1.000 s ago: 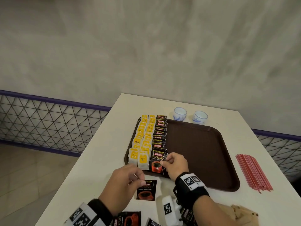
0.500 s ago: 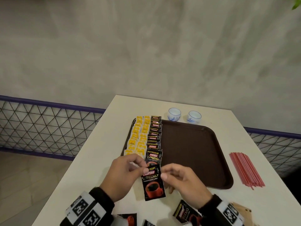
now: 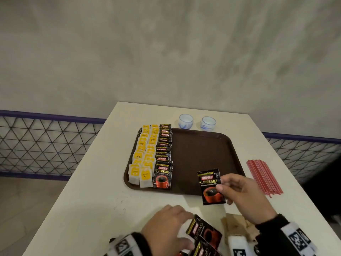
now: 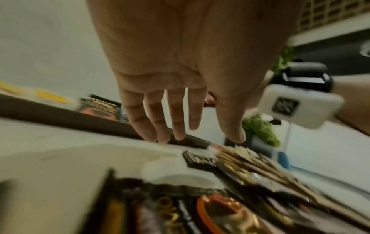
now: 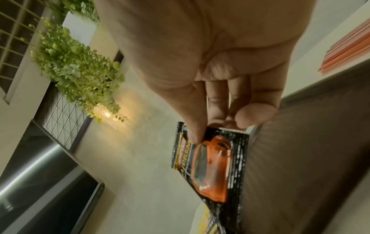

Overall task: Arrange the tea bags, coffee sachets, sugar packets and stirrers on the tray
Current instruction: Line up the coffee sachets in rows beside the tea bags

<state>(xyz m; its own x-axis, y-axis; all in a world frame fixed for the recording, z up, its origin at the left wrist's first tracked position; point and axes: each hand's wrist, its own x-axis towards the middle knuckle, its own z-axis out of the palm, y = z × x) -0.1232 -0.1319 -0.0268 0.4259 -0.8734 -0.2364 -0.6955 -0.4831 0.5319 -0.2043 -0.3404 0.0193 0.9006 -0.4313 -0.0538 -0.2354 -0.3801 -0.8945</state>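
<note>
Head view: right hand (image 3: 245, 196) at lower right of the frame, fingers (image 5: 195, 126) pinching a black coffee sachet (image 3: 211, 186) above the near edge of the brown tray (image 3: 203, 154). Left hand (image 3: 166, 230) at lower centre, fingers (image 4: 178, 120) straight and spread, holding nothing, over loose sachets (image 3: 203, 231) on the worktop (image 3: 96, 200). Tea bags (image 3: 144, 157) and a coffee sachet column (image 3: 163, 150) fill the tray's left side. Red stirrers (image 3: 263, 177) lie right of the tray.

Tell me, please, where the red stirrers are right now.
In the head view, the red stirrers lie bundled on the white table, just right of the brown tray.
</note>
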